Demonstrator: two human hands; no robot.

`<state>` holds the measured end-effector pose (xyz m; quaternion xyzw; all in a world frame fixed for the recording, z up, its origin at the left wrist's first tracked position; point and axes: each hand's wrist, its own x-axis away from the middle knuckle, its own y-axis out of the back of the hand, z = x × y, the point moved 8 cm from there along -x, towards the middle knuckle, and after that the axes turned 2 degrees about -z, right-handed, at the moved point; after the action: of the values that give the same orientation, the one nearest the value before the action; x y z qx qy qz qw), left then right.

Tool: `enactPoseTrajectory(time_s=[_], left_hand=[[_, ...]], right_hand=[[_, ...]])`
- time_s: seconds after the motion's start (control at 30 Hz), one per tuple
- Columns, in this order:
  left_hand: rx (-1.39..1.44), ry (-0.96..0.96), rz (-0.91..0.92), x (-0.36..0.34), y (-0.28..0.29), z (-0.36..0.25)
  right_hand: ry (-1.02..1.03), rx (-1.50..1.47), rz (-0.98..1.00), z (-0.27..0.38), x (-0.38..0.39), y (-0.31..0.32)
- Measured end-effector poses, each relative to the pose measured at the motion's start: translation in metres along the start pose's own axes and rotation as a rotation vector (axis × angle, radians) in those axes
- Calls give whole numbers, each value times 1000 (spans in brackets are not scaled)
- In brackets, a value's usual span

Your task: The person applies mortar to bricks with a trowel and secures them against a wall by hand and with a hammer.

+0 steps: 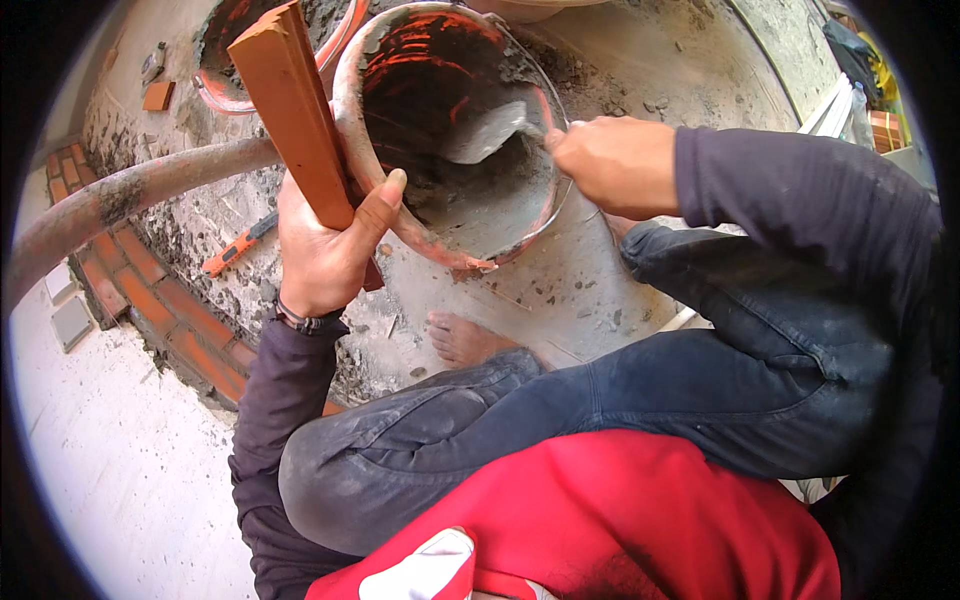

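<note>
My left hand (325, 245) grips a long orange brick (290, 100), held upright and tilted left beside the near rim of a red bucket (360, 150). The bucket leans toward me and holds wet grey mortar (480, 195). My right hand (615, 160) reaches over the bucket's right rim and holds a trowel (485, 130), whose mortar-covered blade is inside the bucket. I am squatting, with my bare foot (465, 340) on the floor just below the bucket.
A second red bucket (215, 85) stands behind the brick. A rusty pipe (110, 200) crosses at the left above a low row of laid orange bricks (170, 310). An orange tool (240, 243) lies on the mortar-smeared floor.
</note>
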<state>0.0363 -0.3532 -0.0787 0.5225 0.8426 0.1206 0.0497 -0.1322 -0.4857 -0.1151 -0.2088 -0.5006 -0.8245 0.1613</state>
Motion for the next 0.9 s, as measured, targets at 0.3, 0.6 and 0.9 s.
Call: enactPoseTrajectory(time_s=[0.3,0.6,0.9], left_hand=[[-11,-94,-40,-2,-7,-6],[-86,-58,-130,-5,-9,-3],[-121,-143,-319,-1,-6,-3]], right_hand=[[-95,49,-130,-13,-11,6],[-4,99,67,-14,-20,13],[-177,448,-365,-27,44,83]])
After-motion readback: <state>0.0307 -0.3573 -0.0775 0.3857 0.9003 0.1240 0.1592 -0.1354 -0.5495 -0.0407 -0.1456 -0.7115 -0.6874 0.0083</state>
